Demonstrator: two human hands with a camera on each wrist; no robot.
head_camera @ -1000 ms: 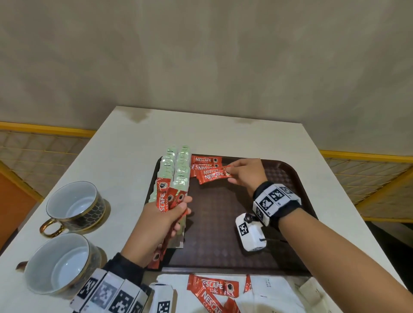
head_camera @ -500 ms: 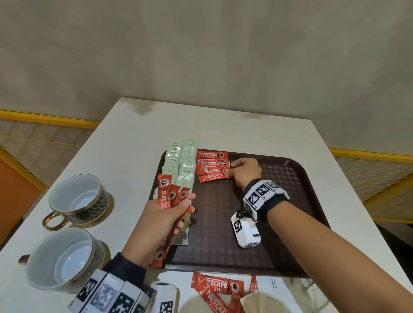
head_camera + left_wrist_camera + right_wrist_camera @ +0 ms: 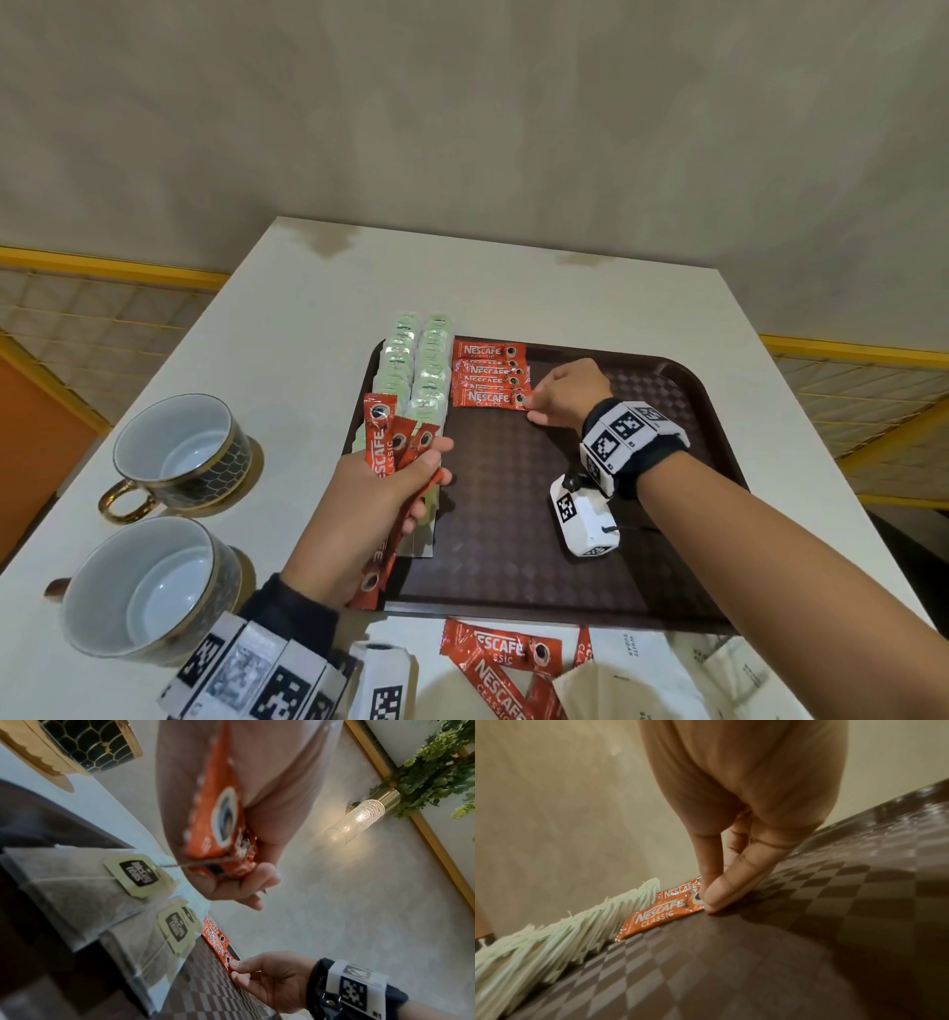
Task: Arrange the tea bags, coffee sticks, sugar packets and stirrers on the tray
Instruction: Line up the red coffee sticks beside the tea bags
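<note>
Red sticks lettered "NESCAFÉ CLASSIC" (image 3: pixel 489 377) rowed on brown tray (image 3: pixel 513 539), right hand (image 3: pixel 562 393) grip pinching nearest stick's end, left hand (image 3: pixel 375 509) grip clasping more sticks (image 3: pixel 390 452), pale green tea bags (image 3: pixel 416 370) just beyond

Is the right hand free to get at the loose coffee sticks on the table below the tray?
Probably not yet: the right hand pinches a coffee stick far up the tray.

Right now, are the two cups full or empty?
Empty. The head view looks into both cups on the table, and their white insides are bare, with no liquid.
</note>
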